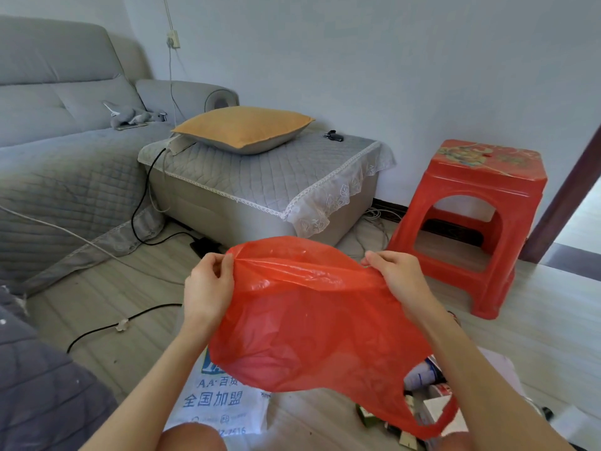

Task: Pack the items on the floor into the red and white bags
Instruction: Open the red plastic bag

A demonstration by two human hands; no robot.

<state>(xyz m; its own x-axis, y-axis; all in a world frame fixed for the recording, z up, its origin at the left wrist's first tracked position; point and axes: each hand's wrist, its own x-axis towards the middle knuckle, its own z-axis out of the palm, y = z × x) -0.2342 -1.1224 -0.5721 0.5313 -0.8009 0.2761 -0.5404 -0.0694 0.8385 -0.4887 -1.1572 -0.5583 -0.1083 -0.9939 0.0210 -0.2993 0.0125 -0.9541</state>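
Note:
A thin red plastic bag [309, 323] hangs in the air in front of me, stretched sideways. My left hand [208, 288] pinches its upper left edge and my right hand [395, 278] pinches its upper right edge. One handle loop droops at the lower right. A white bag [221, 405] with blue printed characters lies flat on the floor under the red one. Several small boxes and bottles [422, 395] lie on the floor at the lower right, partly hidden behind the red bag and my right arm.
A red plastic stool [471, 222] stands on the right. Straight ahead is a grey ottoman [260, 190] bearing a yellow cushion [244, 128], with a grey sofa [58, 141] to its left. Black and white cables [113, 327] run across the wooden floor at left.

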